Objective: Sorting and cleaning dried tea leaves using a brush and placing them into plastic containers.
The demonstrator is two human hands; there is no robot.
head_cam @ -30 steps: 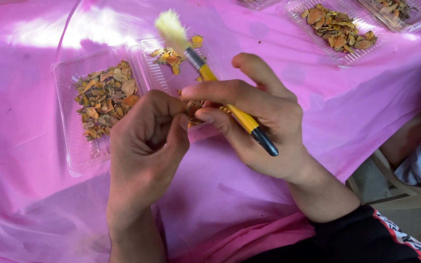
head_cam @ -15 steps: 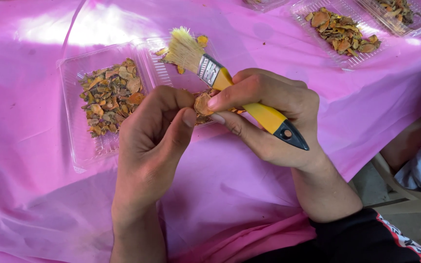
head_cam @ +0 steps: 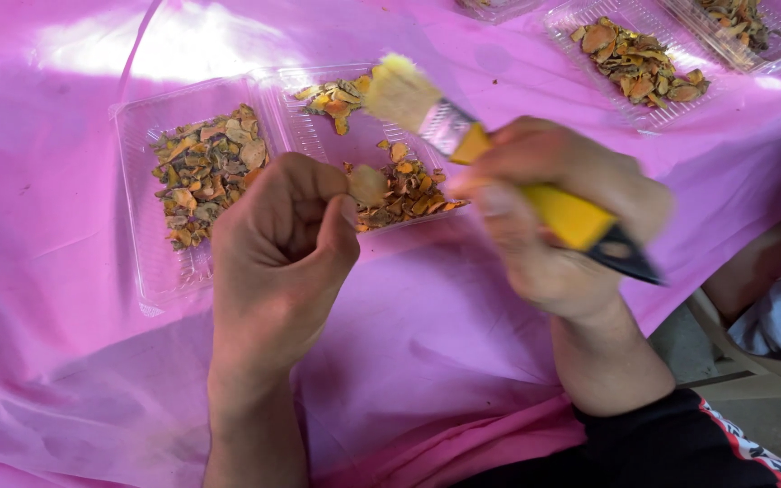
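Left grip pinches dried slice up for cleaning; right grip wraps brush handle, bristles w/in reach, over tray.

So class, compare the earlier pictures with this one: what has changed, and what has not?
The right hand let go of the dried slice and swung right with the brush. The left hand keeps pinching the slice. The clear tray stayed put.
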